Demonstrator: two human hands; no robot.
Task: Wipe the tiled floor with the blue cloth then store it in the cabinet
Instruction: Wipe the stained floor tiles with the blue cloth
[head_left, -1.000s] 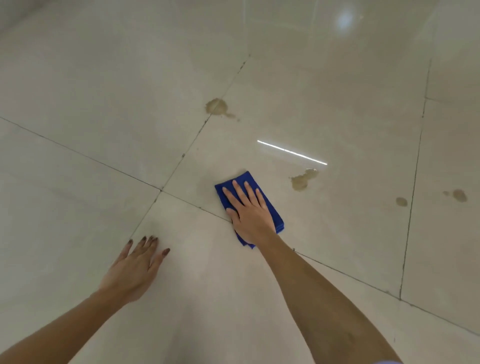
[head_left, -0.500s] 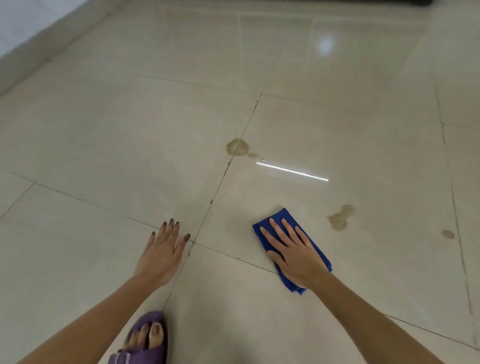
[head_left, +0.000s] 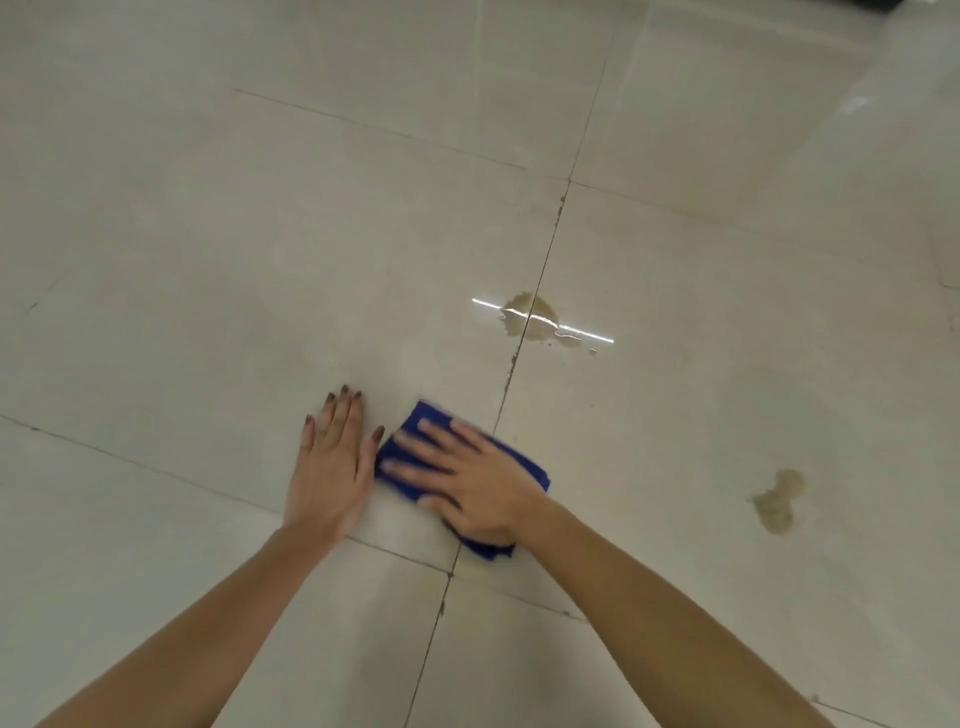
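Fingers (head_left: 436, 434) of the right hand (head_left: 483, 488) lie straight & a bit spread, palm flat on the blue cloth (head_left: 527, 462), pressing it to the tiled floor (head_left: 208, 260) beside a grout line, prob. to spread pressure for wiping. Left hand (head_left: 330, 467) lies flat on the tile just left of it, fingers together (likely propping body wt). Brown puddle (head_left: 535, 317) ahead & smear (head_left: 776, 501) to the right look unwiped. Right hand is blurred; cloth mostly hidden under it; cabinet not in view.
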